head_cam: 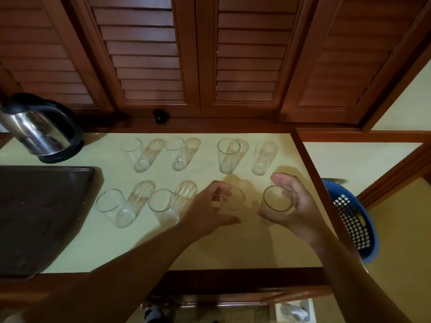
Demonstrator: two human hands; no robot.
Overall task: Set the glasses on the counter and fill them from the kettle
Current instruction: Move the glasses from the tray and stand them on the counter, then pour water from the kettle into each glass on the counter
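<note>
Glasses stood upright on the pale counter (233, 248) in two rows of four, all looking empty. At the far left the kettle (40, 130) sat on its base at the back, with a dark tray (46, 206) in front of it. The front row began with two free glasses (115, 207) (163, 206). Next, the left hand (210, 210) curled its fingers round the third glass (232, 201). The right hand (296, 206) wrapped its fingers round the fourth glass (276, 201), near the counter's right edge. A blue basket (352, 220) sat beyond that edge.
</note>
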